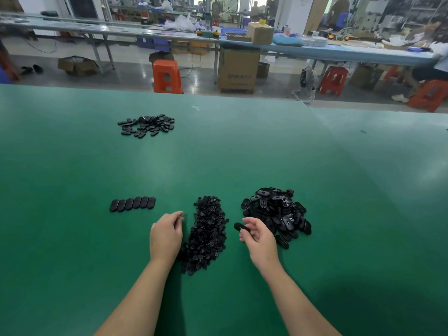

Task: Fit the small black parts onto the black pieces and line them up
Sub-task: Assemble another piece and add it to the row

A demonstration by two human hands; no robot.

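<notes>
A long heap of small black parts (209, 234) lies on the green table (218, 154) between my hands. To its right sits a pile of larger black oval pieces (276, 212). My right hand (258, 235) pinches one black oval piece (240, 227) at the pile's left edge. My left hand (167, 232) hovers just left of the small parts, fingers curled; something dark shows at its fingertips, too blurred to name. A row of several oval pieces (132, 203) lies side by side to the left.
Another scatter of black oval pieces (146, 125) lies far left on the table. Beyond the table's far edge stand an orange stool (167, 76), a cardboard box (238, 70) and long workbenches. A seated person (434, 59) is at the far right.
</notes>
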